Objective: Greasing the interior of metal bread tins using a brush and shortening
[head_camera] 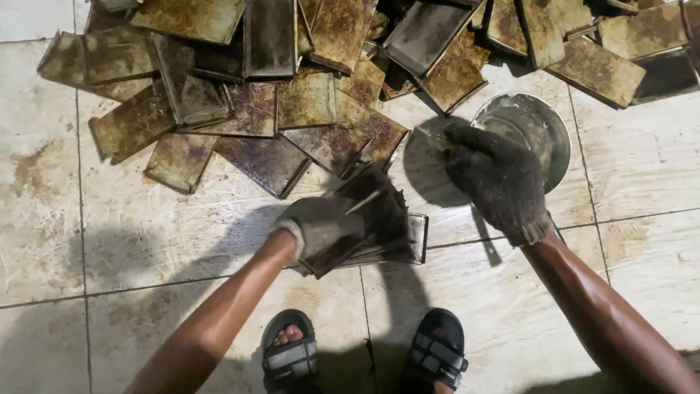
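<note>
Tiled floor [146, 241]; heap of greasy rectangular baking tins [292, 87] spread from 10 to 2 o'clock, round metal bowl [536, 128] at 2 o'clock, sandalled feet at 6. Gloved left hand [321, 226], near centre, has its fingers closed around one dark tin [375, 208], held tilted above a second tin on the floor, long axis about 8 to 2 o'clock. Gloved right hand [499, 179], at 3 o'clock from that tin and just beside it, fingers curled around a small tool, its tip over the bowl's rim.
</note>
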